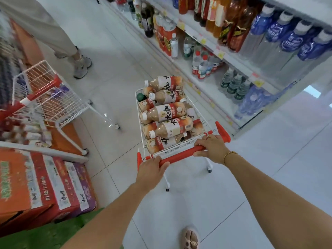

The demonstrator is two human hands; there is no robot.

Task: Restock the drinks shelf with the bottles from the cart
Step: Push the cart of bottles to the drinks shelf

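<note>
A small white wire cart with a red handle bar stands in the aisle in front of me. Several brown drink bottles with white and red labels lie piled in it on their sides. My left hand grips the left end of the handle bar. My right hand grips its right part, a bead bracelet on the wrist. The drinks shelf runs along the right side, filled with water, juice and soda bottles.
A second, empty wire cart stands at the left. A person's legs and shoes are in the aisle beyond it. Stacked orange and red cartons sit low left. White tiled floor lies around the cart.
</note>
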